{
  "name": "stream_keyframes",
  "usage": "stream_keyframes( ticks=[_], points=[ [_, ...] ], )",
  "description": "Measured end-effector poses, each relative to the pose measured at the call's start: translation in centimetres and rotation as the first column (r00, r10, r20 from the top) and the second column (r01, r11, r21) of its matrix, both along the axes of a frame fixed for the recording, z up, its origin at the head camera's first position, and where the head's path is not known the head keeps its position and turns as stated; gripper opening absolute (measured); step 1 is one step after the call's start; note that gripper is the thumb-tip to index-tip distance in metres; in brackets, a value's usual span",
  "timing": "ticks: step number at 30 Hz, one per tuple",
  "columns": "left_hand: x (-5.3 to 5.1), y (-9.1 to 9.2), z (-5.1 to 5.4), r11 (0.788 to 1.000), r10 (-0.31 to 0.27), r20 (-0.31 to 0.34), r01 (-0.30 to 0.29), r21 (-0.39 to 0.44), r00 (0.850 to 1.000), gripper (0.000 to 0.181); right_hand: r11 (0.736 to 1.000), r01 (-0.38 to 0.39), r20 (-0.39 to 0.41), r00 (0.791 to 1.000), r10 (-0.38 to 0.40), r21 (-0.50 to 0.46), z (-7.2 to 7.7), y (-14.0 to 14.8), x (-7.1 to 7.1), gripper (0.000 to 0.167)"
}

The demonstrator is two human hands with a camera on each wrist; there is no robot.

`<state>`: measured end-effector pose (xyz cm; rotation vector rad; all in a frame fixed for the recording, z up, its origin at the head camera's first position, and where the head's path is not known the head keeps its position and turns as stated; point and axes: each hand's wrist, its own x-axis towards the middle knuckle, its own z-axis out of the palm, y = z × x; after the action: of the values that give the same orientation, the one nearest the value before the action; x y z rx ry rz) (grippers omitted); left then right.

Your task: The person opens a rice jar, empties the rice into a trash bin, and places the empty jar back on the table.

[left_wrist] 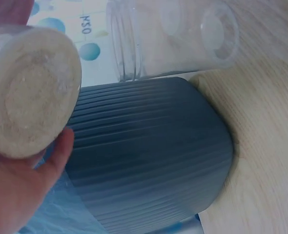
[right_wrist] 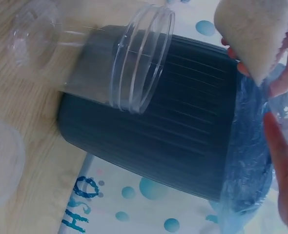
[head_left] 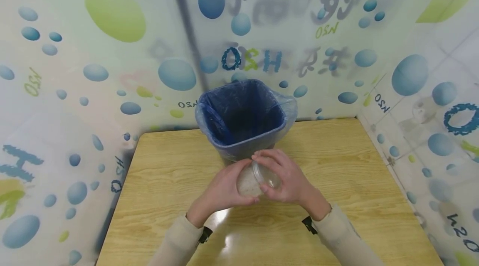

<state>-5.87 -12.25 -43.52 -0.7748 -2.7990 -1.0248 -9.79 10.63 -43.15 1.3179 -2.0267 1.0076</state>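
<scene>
Both hands hold a clear plastic jar (head_left: 248,183) of white, rice-like grains, tilted on its side above the table, just before the bin. My left hand (head_left: 226,187) grips the grain-filled bottom end, whose round base faces the left wrist view. Fingers and thumb of my right hand (head_left: 290,181) curl round the clear end, by a ring-like rim; whether a lid is on it I cannot tell. A second clear jar (left_wrist: 175,39) stands upright below with its mouth uncovered, nothing visible inside. In the right wrist view, a pale round disc (right_wrist: 3,163) lies near it.
A dark blue-grey bin (head_left: 247,145), lined with a thin blue plastic bag (head_left: 288,110), stands at the back of the wooden table (head_left: 168,183). Behind and at both sides rise walls (head_left: 149,50) printed with blue and green drops.
</scene>
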Motion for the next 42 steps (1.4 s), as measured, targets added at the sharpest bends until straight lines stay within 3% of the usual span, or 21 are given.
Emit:
stream_keyframes(
  ticks=[5, 9, 13, 18, 23, 34, 42],
  points=[
    [0.3, 0.2, -0.2, 0.996, 0.044, -0.115, -0.053, -0.075, 0.992, 0.096, 0.992, 0.102, 0.111, 0.988, -0.111, 0.078, 0.2, 0.2, 1.1, 0.074],
    [0.5, 0.3, -0.1, 0.988, 0.071, -0.201, -0.097, -0.119, 0.977, 0.096, 0.972, 0.185, 0.251, 0.943, -0.217, 0.148, 0.6, 0.3, 1.8, 0.086],
    [0.5, 0.4, -0.2, 0.980, 0.071, -0.278, -0.119, -0.159, 0.958, 0.095, 0.959, 0.201, 0.363, 0.894, -0.264, 0.201, 0.8, 0.4, 2.2, 0.088],
    [0.3, 0.6, -0.4, 0.977, 0.050, -0.320, -0.113, -0.181, 0.946, 0.094, 0.957, 0.203, 0.418, 0.866, -0.275, 0.209, 0.9, 0.3, 2.3, 0.076],
    [0.3, 0.5, -0.4, 0.979, 0.047, -0.316, -0.107, -0.175, 0.947, 0.094, 0.964, 0.195, 0.420, 0.871, -0.254, 0.179, 1.1, 0.2, 2.3, 0.067],
    [0.2, 0.3, 0.1, 0.979, 0.035, -0.325, -0.097, -0.178, 0.945, 0.094, 0.985, 0.112, 0.443, 0.882, -0.158, 0.128, 1.0, 0.5, 2.1, 0.074],
    [0.2, 0.1, 0.4, 0.985, 0.020, -0.277, -0.067, -0.159, 0.961, 0.093, 0.987, 0.084, 0.349, 0.928, -0.127, 0.133, 1.0, 0.7, 1.8, 0.077]
  ],
)
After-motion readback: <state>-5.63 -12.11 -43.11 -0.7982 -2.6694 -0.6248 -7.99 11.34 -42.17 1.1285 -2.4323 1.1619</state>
